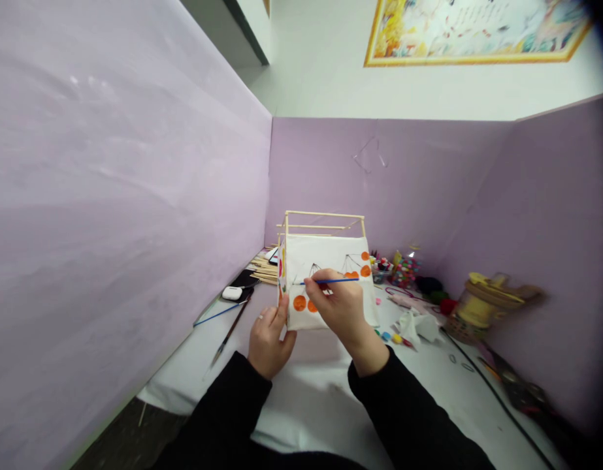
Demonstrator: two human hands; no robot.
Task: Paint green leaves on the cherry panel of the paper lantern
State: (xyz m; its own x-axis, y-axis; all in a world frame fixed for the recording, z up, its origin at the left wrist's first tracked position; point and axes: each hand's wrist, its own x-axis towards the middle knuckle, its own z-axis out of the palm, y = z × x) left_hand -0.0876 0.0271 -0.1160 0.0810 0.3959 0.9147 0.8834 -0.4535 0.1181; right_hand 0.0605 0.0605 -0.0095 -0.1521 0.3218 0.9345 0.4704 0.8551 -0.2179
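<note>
A box-shaped frame of thin wooden sticks (325, 213) stands in front of me, its near side covered by a white panel (306, 251). Orange painted discs (300, 303) and thin dark lines show on that panel. My right hand (338, 303) pinches a slim blue paintbrush (338, 281), held nearly level, its tip at the panel's left part; whether it touches I cannot tell. With its fingers around the lower left edge of the panel, my left hand (272, 336) steadies the frame. Part of the painting is hidden behind my right hand.
Left on the white-covered table (311, 385) lie a dark-handled brush (232, 329), a blue brush (220, 314), a white earbud case (232, 293) and wooden sticks (264, 269). At right are crumpled tissue (419, 326), paint pots (396, 338), a jar of pompoms (406, 269) and a yellow container (477, 303). Purple partitions surround the table.
</note>
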